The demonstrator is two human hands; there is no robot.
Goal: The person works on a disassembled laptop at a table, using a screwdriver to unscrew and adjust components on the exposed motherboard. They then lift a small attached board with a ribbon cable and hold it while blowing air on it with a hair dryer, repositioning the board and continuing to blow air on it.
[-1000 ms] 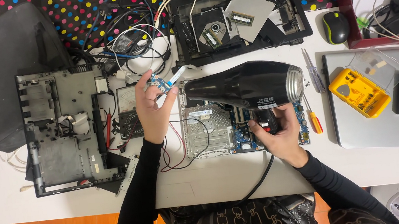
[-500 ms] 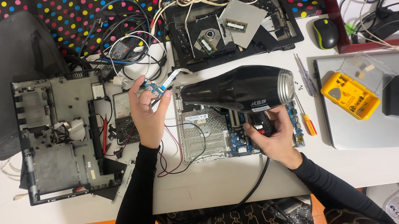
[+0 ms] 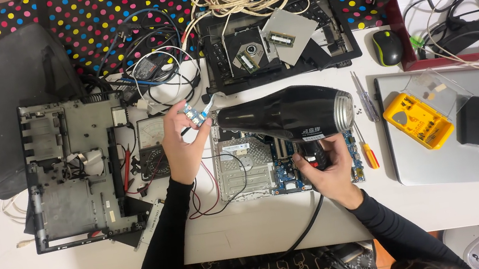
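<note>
My right hand [image 3: 327, 169] grips the handle of a black hair dryer [image 3: 284, 116], whose nozzle points left. My left hand [image 3: 181, 142] holds a small blue circuit board [image 3: 194, 113] up right in front of that nozzle. Both hover over a laptop motherboard [image 3: 259, 166] that lies on the white table [image 3: 253, 229]. The dryer's black cord runs down from the handle toward my lap.
A stripped laptop base [image 3: 74, 179] lies left, an analog multimeter [image 3: 150, 144] beside it. Behind are tangled cables [image 3: 146, 72], a black frame with a drive [image 3: 276, 39] and a mouse [image 3: 388, 47]. Right: a closed silver laptop [image 3: 461, 153], yellow bit case [image 3: 419, 118], screwdrivers [image 3: 366, 148].
Both hands, the small board and the dryer keep the same pose relative to each other. Only the camera view has shifted a little.
</note>
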